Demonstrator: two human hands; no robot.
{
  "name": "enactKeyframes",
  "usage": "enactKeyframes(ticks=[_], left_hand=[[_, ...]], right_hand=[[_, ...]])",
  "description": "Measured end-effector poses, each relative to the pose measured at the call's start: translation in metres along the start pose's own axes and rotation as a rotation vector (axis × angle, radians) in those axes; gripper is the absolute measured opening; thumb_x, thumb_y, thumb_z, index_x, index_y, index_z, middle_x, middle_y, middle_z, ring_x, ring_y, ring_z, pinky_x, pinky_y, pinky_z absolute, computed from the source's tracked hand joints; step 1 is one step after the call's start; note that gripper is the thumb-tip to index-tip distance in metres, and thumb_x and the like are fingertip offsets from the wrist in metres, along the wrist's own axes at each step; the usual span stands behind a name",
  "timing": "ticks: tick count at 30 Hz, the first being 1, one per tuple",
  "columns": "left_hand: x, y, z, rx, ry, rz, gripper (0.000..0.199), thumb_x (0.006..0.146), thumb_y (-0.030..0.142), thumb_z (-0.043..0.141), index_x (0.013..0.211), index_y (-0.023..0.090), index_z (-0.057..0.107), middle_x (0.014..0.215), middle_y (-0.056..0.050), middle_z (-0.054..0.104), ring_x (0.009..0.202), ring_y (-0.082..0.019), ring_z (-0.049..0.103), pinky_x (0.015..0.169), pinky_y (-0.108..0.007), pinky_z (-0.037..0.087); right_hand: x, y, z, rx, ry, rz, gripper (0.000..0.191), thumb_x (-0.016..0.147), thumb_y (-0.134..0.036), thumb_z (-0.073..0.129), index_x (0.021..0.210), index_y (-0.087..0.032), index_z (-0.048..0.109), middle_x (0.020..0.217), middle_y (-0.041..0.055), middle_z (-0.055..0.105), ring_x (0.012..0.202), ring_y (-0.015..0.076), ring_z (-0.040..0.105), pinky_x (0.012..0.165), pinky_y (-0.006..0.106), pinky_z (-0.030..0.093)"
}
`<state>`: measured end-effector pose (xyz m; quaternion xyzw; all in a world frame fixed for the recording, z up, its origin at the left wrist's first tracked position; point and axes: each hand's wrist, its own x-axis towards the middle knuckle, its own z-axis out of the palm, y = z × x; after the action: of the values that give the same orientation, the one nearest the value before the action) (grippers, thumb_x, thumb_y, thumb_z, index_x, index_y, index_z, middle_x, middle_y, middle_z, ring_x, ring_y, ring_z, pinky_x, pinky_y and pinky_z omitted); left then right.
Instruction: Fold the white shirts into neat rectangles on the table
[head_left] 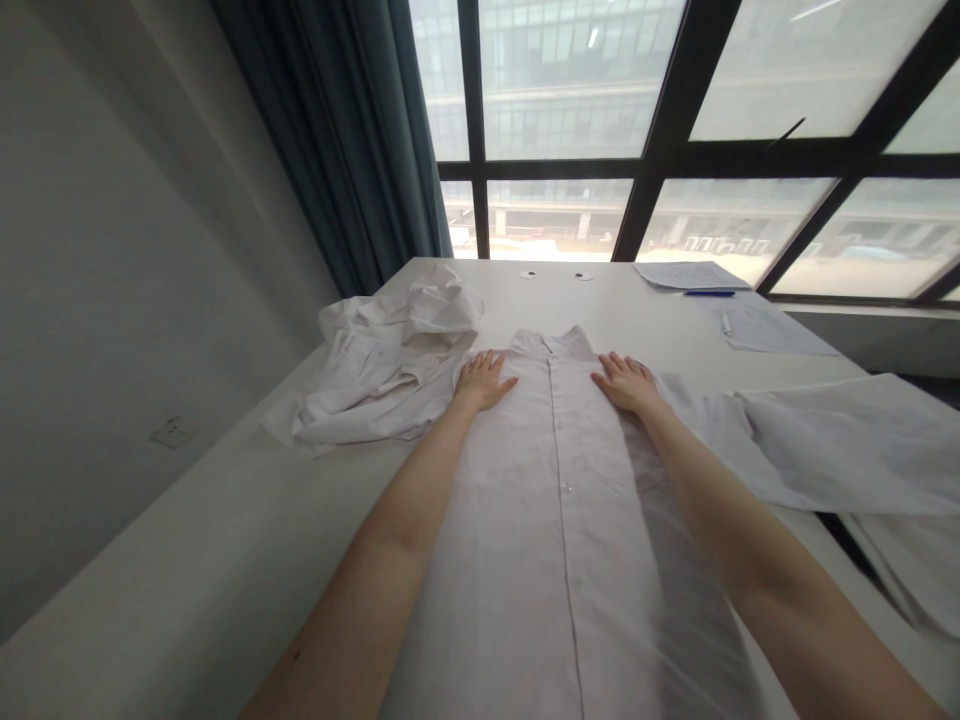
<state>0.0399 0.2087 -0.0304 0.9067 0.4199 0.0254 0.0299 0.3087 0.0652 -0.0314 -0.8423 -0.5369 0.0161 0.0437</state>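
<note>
A white button-front shirt (pixel 517 520) lies spread face up on the table, its collar (pixel 551 343) toward the window and its button line running down the middle toward me. My left hand (pixel 484 381) rests flat on the shirt's left shoulder, fingers spread. On the opposite shoulder my right hand (pixel 626 383) presses down, palm lowered and fingers apart. Neither hand grips the cloth. To the right, a white sleeve (pixel 720 430) stretches out past my right forearm. The shirt's lower end runs out of view at the bottom.
A crumpled white garment (pixel 397 360) lies left of the shirt. Folded white cloth (pixel 862 440) covers the right side. Papers (pixel 690 275) and a blue pen (pixel 709 293) are at the table's far right. Beyond stand a window (pixel 562 80) and a dark blue curtain (pixel 352 130).
</note>
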Motion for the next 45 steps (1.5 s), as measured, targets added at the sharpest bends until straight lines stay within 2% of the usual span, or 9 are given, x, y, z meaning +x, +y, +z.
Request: enactKeyframes(ticks=[8, 12, 16, 22, 28, 31, 34, 39, 45], left_hand=[[-0.018, 0.026, -0.009, 0.037, 0.135, 0.042, 0.051, 0.097, 0.033, 0.039, 0.141, 0.009, 0.042, 0.153, -0.016, 0.034, 0.142, -0.023, 0.031, 0.115, -0.033, 0.025], [-0.041, 0.051, -0.001, 0.0, 0.132, 0.185, 0.055, 0.097, 0.042, 0.038, 0.143, 0.013, 0.041, 0.153, -0.014, 0.035, 0.142, -0.024, 0.031, 0.115, -0.037, 0.026], [-0.057, 0.051, 0.005, -0.018, 0.047, 0.21, 0.064, 0.097, 0.055, 0.03, 0.148, 0.018, 0.032, 0.158, -0.012, 0.025, 0.146, -0.026, 0.021, 0.117, -0.045, 0.02], [-0.066, 0.016, -0.001, 0.017, 0.008, 0.134, 0.066, 0.097, 0.055, 0.026, 0.15, 0.016, 0.027, 0.159, -0.013, 0.022, 0.147, -0.025, 0.019, 0.117, -0.042, 0.019], [-0.1, -0.011, -0.02, 0.11, 0.193, 0.147, 0.044, 0.097, 0.027, 0.033, 0.137, 0.015, 0.048, 0.146, -0.011, 0.047, 0.134, -0.021, 0.041, 0.113, -0.035, 0.025], [-0.121, -0.042, -0.041, 0.123, 0.294, 0.067, 0.039, 0.095, 0.021, 0.034, 0.125, 0.017, 0.058, 0.126, -0.01, 0.062, 0.117, -0.022, 0.054, 0.104, -0.036, 0.035], [-0.141, -0.087, -0.063, 0.156, 0.341, -0.104, 0.034, 0.094, 0.029, 0.04, 0.118, 0.017, 0.061, 0.116, -0.011, 0.065, 0.109, -0.027, 0.057, 0.095, -0.038, 0.04], [-0.169, -0.155, -0.078, 0.275, 0.214, -0.195, 0.04, 0.088, 0.046, 0.05, 0.116, 0.02, 0.062, 0.122, -0.011, 0.062, 0.119, -0.03, 0.051, 0.105, -0.046, 0.03], [-0.189, -0.188, -0.074, 0.253, 0.091, -0.113, 0.05, 0.08, 0.047, 0.053, 0.123, 0.022, 0.057, 0.132, -0.01, 0.057, 0.126, -0.03, 0.048, 0.109, -0.047, 0.025]], right_hand=[[-0.025, -0.039, -0.005, -0.036, 0.167, -0.048, 0.054, 0.096, -0.034, 0.032, 0.146, -0.013, 0.037, 0.156, 0.0131, 0.031, 0.144, 0.0294, 0.019, 0.115, 0.051, 0.013], [-0.051, -0.06, 0.004, -0.013, 0.134, -0.203, 0.052, 0.098, -0.041, 0.03, 0.143, -0.019, 0.042, 0.152, 0.0094, 0.039, 0.141, 0.0272, 0.03, 0.112, 0.047, 0.025], [-0.061, -0.048, 0.01, -0.004, 0.05, -0.233, 0.058, 0.098, -0.052, 0.024, 0.148, -0.025, 0.036, 0.157, 0.0041, 0.031, 0.143, 0.0286, 0.026, 0.112, 0.049, 0.026], [-0.058, -0.005, 0.003, -0.016, 0.032, -0.092, 0.061, 0.098, -0.053, 0.023, 0.15, -0.022, 0.033, 0.158, 0.0055, 0.027, 0.143, 0.0286, 0.025, 0.113, 0.049, 0.024], [-0.073, -0.004, -0.003, -0.035, 0.155, -0.064, 0.054, 0.098, -0.04, 0.028, 0.142, -0.013, 0.044, 0.15, 0.0117, 0.042, 0.139, 0.0273, 0.032, 0.114, 0.046, 0.023], [-0.09, -0.007, -0.003, -0.02, 0.231, -0.145, 0.049, 0.098, -0.035, 0.029, 0.14, -0.016, 0.046, 0.147, 0.011, 0.046, 0.138, 0.0259, 0.035, 0.113, 0.046, 0.026], [-0.112, -0.004, -0.003, 0.065, 0.266, -0.295, 0.048, 0.097, -0.037, 0.031, 0.14, -0.02, 0.046, 0.144, 0.0101, 0.049, 0.135, 0.0238, 0.04, 0.11, 0.045, 0.033], [-0.142, 0.005, -0.006, 0.182, 0.234, -0.429, 0.046, 0.097, -0.039, 0.034, 0.137, -0.022, 0.048, 0.14, 0.0104, 0.053, 0.132, 0.0228, 0.046, 0.108, 0.044, 0.039], [-0.172, 0.01, -0.011, 0.252, 0.182, -0.479, 0.047, 0.096, -0.038, 0.038, 0.14, -0.025, 0.045, 0.141, 0.0098, 0.052, 0.131, 0.0238, 0.047, 0.106, 0.045, 0.042]])
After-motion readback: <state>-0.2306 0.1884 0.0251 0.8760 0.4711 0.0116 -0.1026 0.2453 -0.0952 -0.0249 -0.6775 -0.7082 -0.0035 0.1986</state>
